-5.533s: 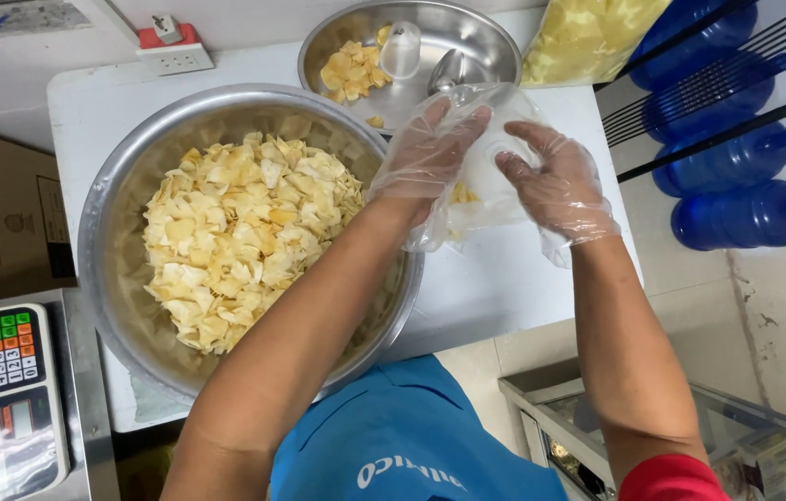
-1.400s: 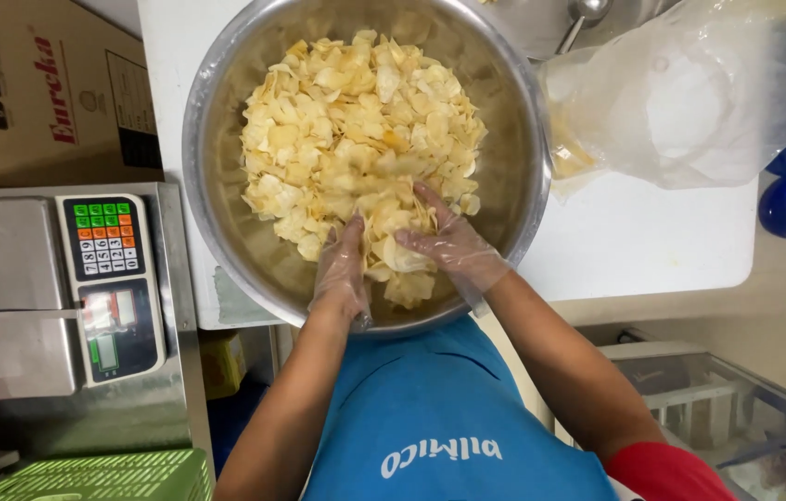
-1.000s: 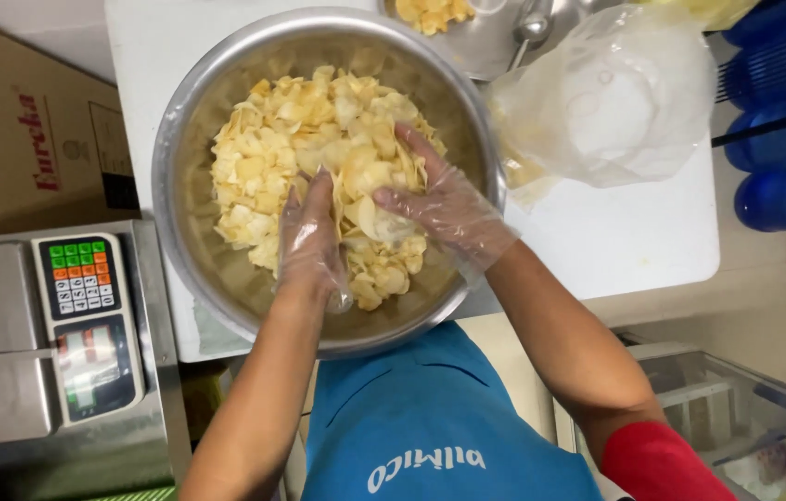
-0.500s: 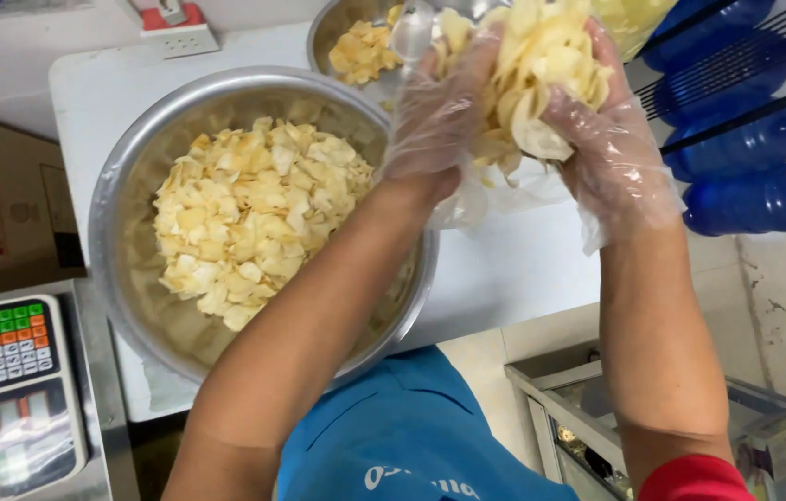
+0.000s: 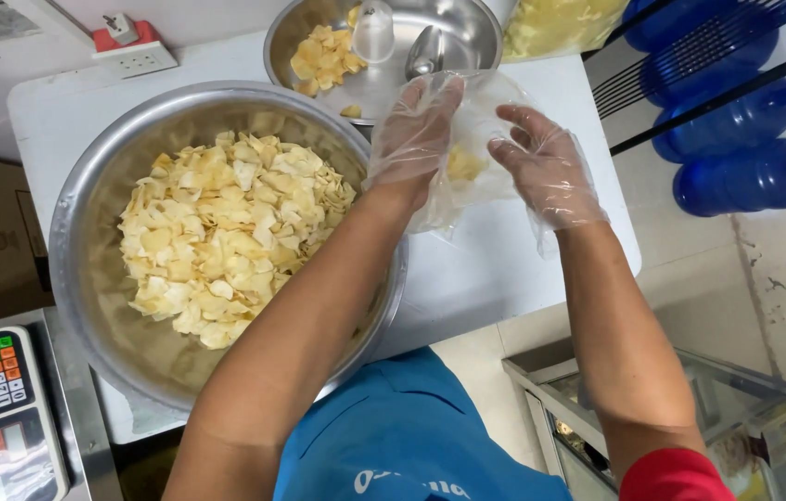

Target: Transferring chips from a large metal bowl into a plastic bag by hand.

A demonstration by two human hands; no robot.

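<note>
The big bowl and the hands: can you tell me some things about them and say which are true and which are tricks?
1. The big metal bowl is full of pale yellow chips. True.
2. Both hands are bare. False: the left hand and right hand wear thin clear gloves.
3. The hands hold a clear plastic bag with a few chips inside. True.
4. The small bowl behind is empty. False: it holds chips and a spoon.
5. The bottles on the right are red. False: they are blue.
</note>
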